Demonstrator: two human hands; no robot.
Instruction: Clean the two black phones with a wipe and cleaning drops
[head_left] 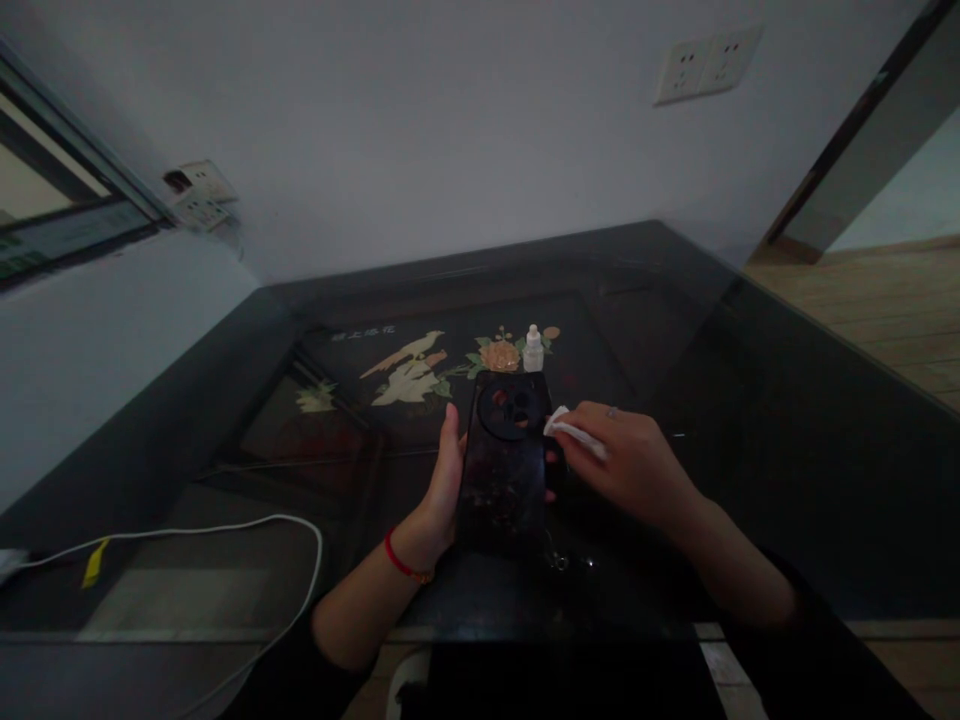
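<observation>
My left hand (pixel 442 490), with a red cord bracelet at its wrist, is wrapped round a black phone case (pixel 504 490). The case stands tilted up, its big round camera ring at the top; skin tones show through some of the ring's openings. From its lower end hangs a small shiny charm (pixel 561 562). Pinched in my right hand (pixel 626 455) is a folded white tissue (pixel 574 430), close by the case's upper right edge; I cannot tell whether they touch. Just beyond the case stands a small white dropper bottle (pixel 533 350).
The dark glossy table (pixel 750 450) bears a bird and flower picture (pixel 412 370). A white cable (pixel 225 527) with a yellow tag (pixel 94 563) curves over its left side. Wall sockets (pixel 709 65) sit above the far edge.
</observation>
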